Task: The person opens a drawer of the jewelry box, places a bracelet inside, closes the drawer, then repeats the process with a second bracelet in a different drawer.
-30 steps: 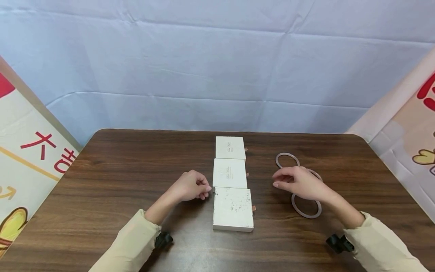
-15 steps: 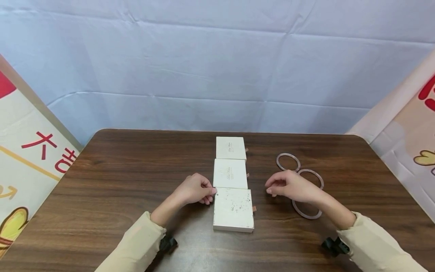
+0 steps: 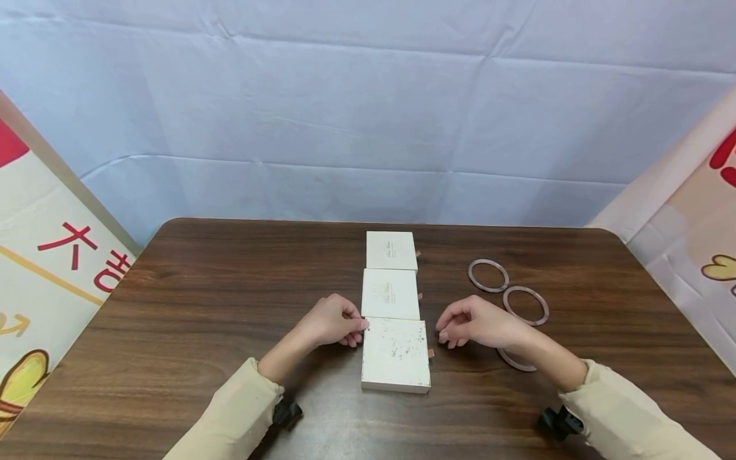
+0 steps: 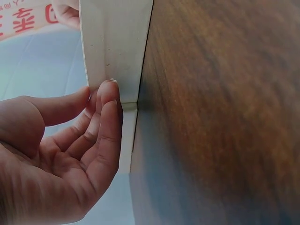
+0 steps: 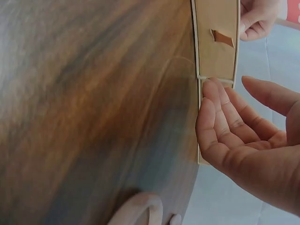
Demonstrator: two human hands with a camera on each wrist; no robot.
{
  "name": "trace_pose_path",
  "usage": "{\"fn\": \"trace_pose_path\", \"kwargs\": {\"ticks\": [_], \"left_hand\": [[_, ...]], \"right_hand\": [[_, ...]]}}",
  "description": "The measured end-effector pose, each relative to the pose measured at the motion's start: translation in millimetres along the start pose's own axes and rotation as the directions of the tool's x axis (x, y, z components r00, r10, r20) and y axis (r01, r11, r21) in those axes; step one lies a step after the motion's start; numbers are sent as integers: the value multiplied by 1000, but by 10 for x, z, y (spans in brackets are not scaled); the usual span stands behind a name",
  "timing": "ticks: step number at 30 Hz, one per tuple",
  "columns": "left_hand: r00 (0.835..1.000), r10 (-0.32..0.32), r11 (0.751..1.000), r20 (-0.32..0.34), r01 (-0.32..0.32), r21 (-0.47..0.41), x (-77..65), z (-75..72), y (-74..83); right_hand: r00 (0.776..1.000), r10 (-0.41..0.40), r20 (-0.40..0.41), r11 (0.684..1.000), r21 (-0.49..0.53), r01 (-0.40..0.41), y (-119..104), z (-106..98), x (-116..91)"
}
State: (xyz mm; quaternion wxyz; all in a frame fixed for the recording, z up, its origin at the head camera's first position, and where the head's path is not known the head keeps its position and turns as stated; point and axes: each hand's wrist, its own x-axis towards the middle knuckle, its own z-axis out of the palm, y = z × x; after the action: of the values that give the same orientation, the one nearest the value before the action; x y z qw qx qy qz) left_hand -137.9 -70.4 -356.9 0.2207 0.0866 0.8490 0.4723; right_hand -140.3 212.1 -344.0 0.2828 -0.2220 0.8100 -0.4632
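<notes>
Three flat white boxes lie in a column on the table: a speckled near box point(image 3: 395, 358), a middle box point(image 3: 391, 294) and a far box point(image 3: 391, 250), the latter two with gold lettering. My left hand point(image 3: 336, 321) touches the near box's upper left corner, thumb at the top edge, relaxed fingers against the side wall. My right hand point(image 3: 474, 322), loosely curled and holding nothing, hovers right of the boxes. Closest to it is the small brown ribbon tab point(image 3: 431, 353) on the near box. In the right wrist view, a ribbon tab point(image 5: 222, 38) shows on the box's side.
Right of the boxes lie three pale ring-shaped bangles: a far bangle point(image 3: 489, 276), a middle bangle point(image 3: 545, 313) and a near bangle point(image 3: 517, 366) partly hidden by my right wrist. The brown wooden table point(image 3: 230, 268) meets a pale cloth backdrop point(image 3: 345, 128) behind.
My right hand has moved left and slightly nearer, away from the bangles toward the boxes. My left hand has shifted slightly right onto the near box's corner.
</notes>
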Motion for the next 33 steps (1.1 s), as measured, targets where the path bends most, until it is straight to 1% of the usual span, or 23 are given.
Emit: {"fn": "trace_pose_path", "kwargs": {"ticks": [10, 14, 22, 33], "left_hand": [[1000, -11, 1000, -7, 11, 14, -12, -6, 28], [1000, -13, 999, -6, 13, 35, -11, -5, 40], [1000, -3, 999, -2, 3, 32, -9, 2, 45], [1000, 6, 999, -15, -5, 41, 4, 14, 28]], "right_hand": [[999, 38, 30, 996, 81, -41, -24, 118, 56], [999, 33, 37, 995, 92, -37, -22, 144, 59], [999, 21, 43, 994, 103, -26, -3, 173, 63], [999, 23, 49, 986, 161, -31, 6, 189, 59]]}}
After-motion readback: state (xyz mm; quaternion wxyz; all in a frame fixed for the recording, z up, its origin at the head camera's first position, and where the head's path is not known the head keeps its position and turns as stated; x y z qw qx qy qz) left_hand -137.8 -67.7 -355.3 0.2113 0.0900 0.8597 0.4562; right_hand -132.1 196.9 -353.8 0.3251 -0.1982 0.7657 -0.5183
